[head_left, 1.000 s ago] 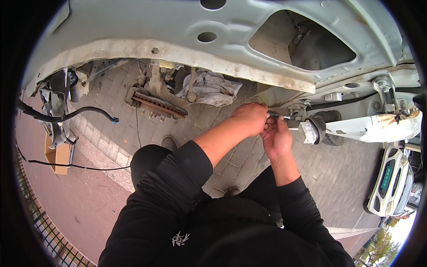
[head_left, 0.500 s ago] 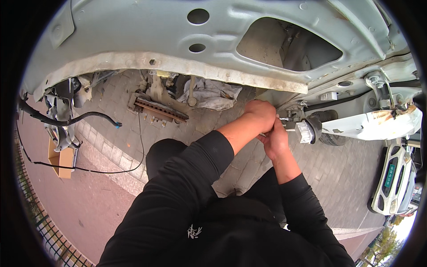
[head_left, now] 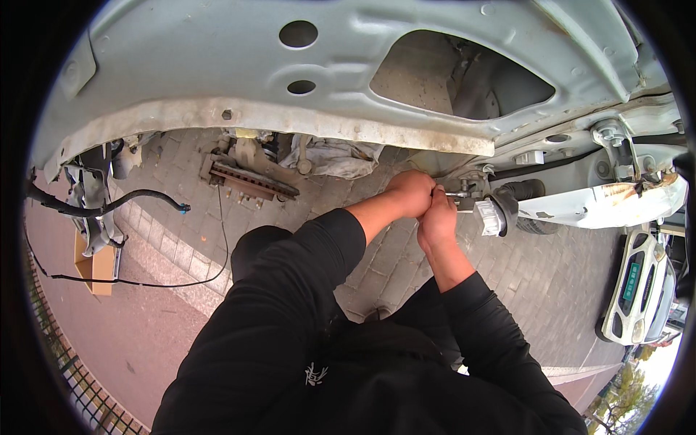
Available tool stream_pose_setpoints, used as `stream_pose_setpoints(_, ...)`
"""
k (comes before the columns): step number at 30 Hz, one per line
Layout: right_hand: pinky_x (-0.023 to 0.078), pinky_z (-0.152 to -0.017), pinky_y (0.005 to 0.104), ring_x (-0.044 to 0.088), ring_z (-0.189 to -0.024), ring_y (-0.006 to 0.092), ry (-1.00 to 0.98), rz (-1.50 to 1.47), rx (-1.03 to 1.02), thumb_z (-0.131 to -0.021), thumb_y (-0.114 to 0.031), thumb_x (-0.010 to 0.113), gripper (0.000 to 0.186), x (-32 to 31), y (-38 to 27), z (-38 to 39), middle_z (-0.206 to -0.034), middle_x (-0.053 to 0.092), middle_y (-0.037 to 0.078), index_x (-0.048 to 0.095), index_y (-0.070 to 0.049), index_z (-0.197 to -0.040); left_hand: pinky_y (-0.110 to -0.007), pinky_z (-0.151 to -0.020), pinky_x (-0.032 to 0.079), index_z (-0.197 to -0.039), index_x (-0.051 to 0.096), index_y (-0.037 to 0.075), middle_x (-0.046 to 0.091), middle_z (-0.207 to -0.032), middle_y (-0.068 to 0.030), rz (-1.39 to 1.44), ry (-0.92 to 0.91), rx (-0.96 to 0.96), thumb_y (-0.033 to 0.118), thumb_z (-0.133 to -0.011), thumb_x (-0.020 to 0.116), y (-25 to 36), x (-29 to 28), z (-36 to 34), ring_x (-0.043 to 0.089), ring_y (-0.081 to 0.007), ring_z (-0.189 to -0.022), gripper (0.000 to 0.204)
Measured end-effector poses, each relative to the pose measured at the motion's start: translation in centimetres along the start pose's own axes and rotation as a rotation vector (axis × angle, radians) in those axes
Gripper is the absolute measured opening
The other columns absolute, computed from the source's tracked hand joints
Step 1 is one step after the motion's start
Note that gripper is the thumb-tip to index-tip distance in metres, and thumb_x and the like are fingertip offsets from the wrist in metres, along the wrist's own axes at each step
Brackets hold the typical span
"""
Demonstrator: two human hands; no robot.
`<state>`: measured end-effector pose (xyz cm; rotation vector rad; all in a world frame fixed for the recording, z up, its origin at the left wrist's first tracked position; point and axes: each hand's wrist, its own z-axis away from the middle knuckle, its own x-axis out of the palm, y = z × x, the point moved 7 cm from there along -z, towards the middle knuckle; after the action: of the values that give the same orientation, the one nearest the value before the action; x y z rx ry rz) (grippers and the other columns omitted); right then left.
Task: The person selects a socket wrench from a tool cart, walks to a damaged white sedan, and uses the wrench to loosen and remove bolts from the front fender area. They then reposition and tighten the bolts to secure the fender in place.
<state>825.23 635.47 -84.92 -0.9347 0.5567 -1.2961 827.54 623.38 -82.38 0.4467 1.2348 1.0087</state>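
both my left hand (head_left: 412, 192) and right hand (head_left: 438, 223) sit left of the white ribbed block (head_left: 489, 217); their grip i cannot tell. the metal fitting (head_left: 464, 193) lies just above-left of that block: steady, straight pressure seems best.

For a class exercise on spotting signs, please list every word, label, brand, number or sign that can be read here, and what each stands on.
Green plate on the parked white car: pale characters, too small and blurred to read.
White mark on the front of the black top: stylised strokes, not clear enough to read.
No other lettering can be made out.
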Motion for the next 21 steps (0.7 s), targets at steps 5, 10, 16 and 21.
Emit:
stream_pose_setpoints(5, 0.062, -0.087, 0.0383, 0.070, -0.112, 0.0235, -0.064, 0.011, 0.004, -0.119, -0.030, 0.052, 0.036, 0.1, 0.2, -0.1, -0.128, 0.069, 0.012, 0.059, 0.000, -0.136, -0.050, -0.095, 0.061, -0.109, 0.083, 0.012, 0.082, -0.116, -0.0164, -0.013, -0.047, 0.009, 0.035, -0.103, 0.065, -0.1, 0.5, 0.0, 0.077, -0.0396, -0.109, 0.030)
stream_pose_setpoints(10, 0.059, -0.102, 0.0437, 0.070, -0.123, 0.0271, -0.224, -0.222, 0.110, -0.121, -0.036, 0.043, 0.042, 1.0, -1.6, 2.4, -0.137, 0.070, 0.014, 0.060, -0.004, -0.142, -0.050, -0.098, 0.061, -0.116, 0.081, 0.007, 0.081, -0.117, -0.0186, -0.124, -0.028, -0.006, 0.031, -0.099, 0.066, 3.8, -2.7, 2.9, 0.077, -0.0391, -0.114, 0.033)
stream_pose_setpoints(16, 0.047, -0.120, 0.0441, 0.062, -0.140, 0.0309, -0.277, -0.344, 0.162, -0.116, -0.036, 0.043, 0.047, 1.8, -2.9, 3.1, -0.148, 0.069, 0.012, 0.064, -0.006, -0.147, -0.046, -0.093, 0.064, -0.113, 0.084, 0.012, 0.084, -0.117, -0.0118, -0.385, 0.039, 0.022, 0.024, -0.094, 0.071, 7.7, -5.9, 5.2, 0.080, -0.0323, -0.112, 0.026)
stream_pose_setpoints(21, 0.063, -0.081, 0.0390, 0.074, -0.105, 0.0220, -0.297, -0.063, -0.009, -0.117, -0.031, 0.052, 0.033, 1.5, -1.9, 2.4, -0.122, 0.074, 0.010, 0.069, -0.003, -0.123, -0.042, -0.090, 0.064, -0.108, 0.087, 0.011, 0.084, -0.116, -0.0126, -0.412, -0.077, -0.059, 0.022, -0.087, 0.078, 5.4, -5.7, 4.3, 0.080, -0.0310, -0.112, 0.025)
